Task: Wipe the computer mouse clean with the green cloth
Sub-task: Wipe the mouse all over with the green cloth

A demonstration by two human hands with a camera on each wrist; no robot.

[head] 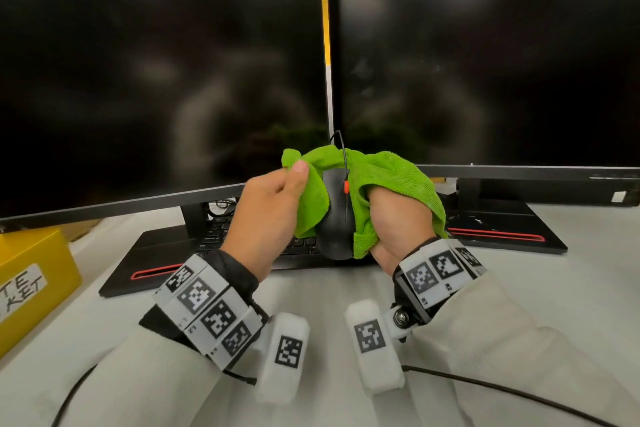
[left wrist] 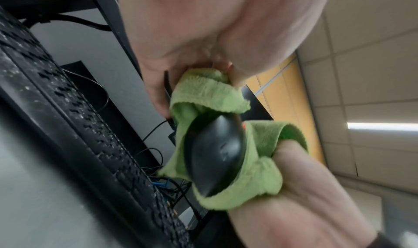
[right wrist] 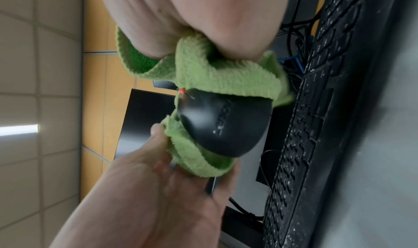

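- The computer mouse [head: 336, 219] is being held up in the air between both hands, above the keyboard [head: 216, 231] and in front of the gap between the two dark monitors — it is not touching the desk [head: 329, 291]
- The green cloth [head: 381, 177] is wrapping around the mouse from the far side, with its flaps covering the left and right flanks while the black top shell is showing between them
- The left hand [head: 266, 219] is curling its fingers around the left flap of the cloth; the thumb tip is pinching the upper left corner of the cloth against the fingers
- The right hand [head: 398, 222] is gripping the right flap, with its thumb tucked into the cloth and the fabric draping over the back of the hand
- In the left wrist view, the mouse [left wrist: 214, 153] is sitting nose-away inside the cloth [left wrist: 260, 171], with the right hand [left wrist: 305, 189] closing on a bunched fold at the lower right
- In the right wrist view, the cloth [right wrist: 226, 76] is lying over the upper edge of the mouse [right wrist: 221, 125], and the left hand [right wrist: 158, 189] is pressing a folded strip of it under the shell
- The mouse cable [head: 343, 153] is running up over the cloth and toward the monitors; an orange scroll wheel [head: 346, 186] is showing at the front of the shell
- A yellow box [head: 31, 277] with a handwritten label is standing at the left edge of the desk, under the left monitor [head: 156, 80]
- The right monitor [head: 502, 63] is standing on its own black base — both screens are dark
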